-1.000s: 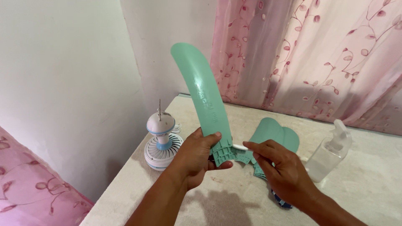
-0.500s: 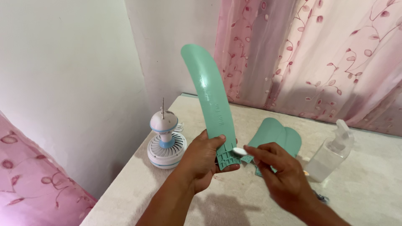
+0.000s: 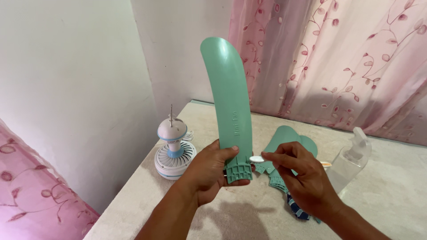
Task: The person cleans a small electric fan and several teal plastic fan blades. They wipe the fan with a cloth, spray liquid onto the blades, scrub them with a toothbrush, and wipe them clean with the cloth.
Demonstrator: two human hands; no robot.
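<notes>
My left hand grips the ribbed base of a long curved teal fan blade and holds it upright above the table. My right hand pinches a cotton swab whose white tip touches the blade's base at its right edge. Two more teal blades lie flat on the table behind my right hand, partly hidden by it.
A white and blue fan motor hub with a metal shaft stands at the table's left edge. A clear spray bottle stands at the right. A striped blue item lies under my right wrist. Pink floral curtains hang behind the pale table.
The blade has been raised a little and turned more upright. The swab tip has stayed at the blade's ribbed base, shifting slightly along it.
</notes>
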